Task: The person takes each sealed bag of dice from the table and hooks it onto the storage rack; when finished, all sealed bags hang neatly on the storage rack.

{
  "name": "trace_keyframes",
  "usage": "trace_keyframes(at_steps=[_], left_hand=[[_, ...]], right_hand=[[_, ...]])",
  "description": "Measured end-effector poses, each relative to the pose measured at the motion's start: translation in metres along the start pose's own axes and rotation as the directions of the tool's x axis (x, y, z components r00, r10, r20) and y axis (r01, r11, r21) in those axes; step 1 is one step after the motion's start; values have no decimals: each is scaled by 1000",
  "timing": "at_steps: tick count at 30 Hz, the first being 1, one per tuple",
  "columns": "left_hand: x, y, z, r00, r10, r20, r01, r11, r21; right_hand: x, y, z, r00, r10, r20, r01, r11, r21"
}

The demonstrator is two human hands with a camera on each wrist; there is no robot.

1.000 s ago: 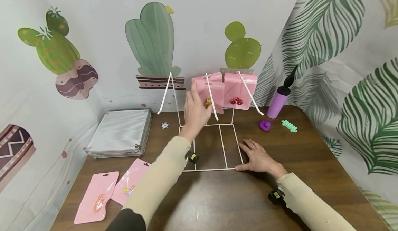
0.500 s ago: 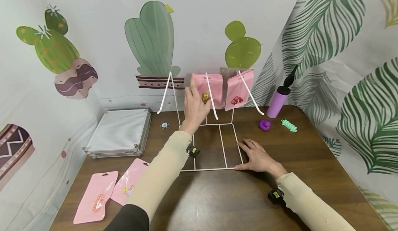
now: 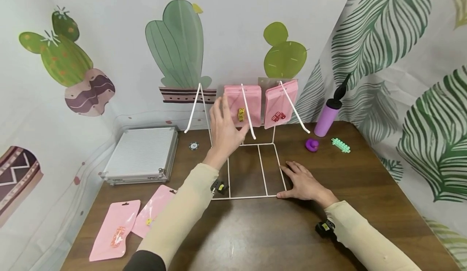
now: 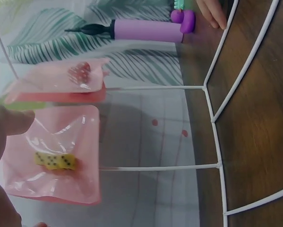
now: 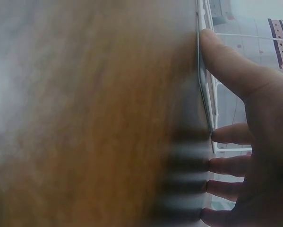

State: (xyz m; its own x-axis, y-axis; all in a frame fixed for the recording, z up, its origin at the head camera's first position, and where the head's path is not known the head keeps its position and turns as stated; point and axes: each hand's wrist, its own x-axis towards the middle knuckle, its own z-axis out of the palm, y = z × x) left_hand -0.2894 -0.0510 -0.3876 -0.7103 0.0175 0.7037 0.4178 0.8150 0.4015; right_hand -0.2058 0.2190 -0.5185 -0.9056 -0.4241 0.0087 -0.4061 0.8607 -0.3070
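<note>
A pink pouch (image 3: 234, 101) of yellow dice (image 3: 241, 114) is hanging on the middle prong (image 3: 246, 108) of a wire rack (image 3: 251, 197). The left hand (image 3: 223, 132) is poising alongside, fingers parted; the right hand (image 3: 303, 184) is resting, spread, against the rack. Probably light and slippery, the pouch is inviting a top-edge pinch.

Left grip (image 3: 224, 131) loosened, pink packet (image 3: 238, 103) farther back

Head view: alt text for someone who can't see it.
A person's left grip is raised beside a pink bag of yellow dice on the middle prong of a white wire rack; the right grip rests at its base. A bag of red dice hangs on the right prong, and two more pink bags lie on the table.
</note>
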Motion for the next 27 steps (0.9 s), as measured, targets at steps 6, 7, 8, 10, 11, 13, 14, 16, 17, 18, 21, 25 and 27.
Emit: trace_keyframes(at_steps=[6, 7, 8, 10, 11, 13, 14, 16, 17, 18, 21, 25, 27], left_hand=[[-14, 4, -20, 997, 52, 50, -54, 998, 26], [-17, 4, -24, 996, 62, 63, -63, 998, 23], [-20, 4, -28, 994, 71, 79, -73, 997, 17], [-27, 2, -35, 990, 88, 114, -91, 996, 16], [-31, 1, -39, 986, 92, 137, -94, 995, 12], [-40, -2, -46, 979, 105, 173, -109, 994, 11], [-45, -4, -50, 975, 115, 191, -120, 993, 13], [-54, -7, -57, 966, 135, 219, -141, 990, 13], [-59, -9, -60, 962, 145, 231, -151, 989, 8], [-64, -11, -64, 958, 155, 240, -161, 987, 7], [-78, -15, -74, 951, 170, 259, -173, 985, -11], [-97, -23, -87, 944, 177, 277, -175, 984, -33], [-106, -28, -93, 941, 185, 284, -181, 983, -39]], right_hand=[[-1, 0, 0, 1000, -6, 0, 6, 1000, 1], [-1, 0, 0, 1000, -4, 1, 4, 1000, 3], [-1, 1, 0, 1000, -3, 1, 3, 1000, 3], [-1, 1, 0, 1000, -9, -4, 9, 1000, 0], [-1, 1, 0, 1000, -8, -3, 8, 1000, 3], [0, 1, -1, 1000, -9, -5, 9, 1000, 0], [0, 1, -1, 1000, -12, -5, 12, 1000, -3], [0, 1, -2, 1000, -10, -4, 10, 1000, -5], [0, 1, -2, 1000, -10, -4, 10, 1000, -7], [1, 1, -3, 1000, -13, -7, 13, 1000, -16], [1, 1, -3, 1000, -17, -10, 17, 1000, -25], [0, 1, -1, 1000, -17, -10, 17, 1000, -23], [0, 0, -1, 1000, -14, -8, 14, 1000, -20]])
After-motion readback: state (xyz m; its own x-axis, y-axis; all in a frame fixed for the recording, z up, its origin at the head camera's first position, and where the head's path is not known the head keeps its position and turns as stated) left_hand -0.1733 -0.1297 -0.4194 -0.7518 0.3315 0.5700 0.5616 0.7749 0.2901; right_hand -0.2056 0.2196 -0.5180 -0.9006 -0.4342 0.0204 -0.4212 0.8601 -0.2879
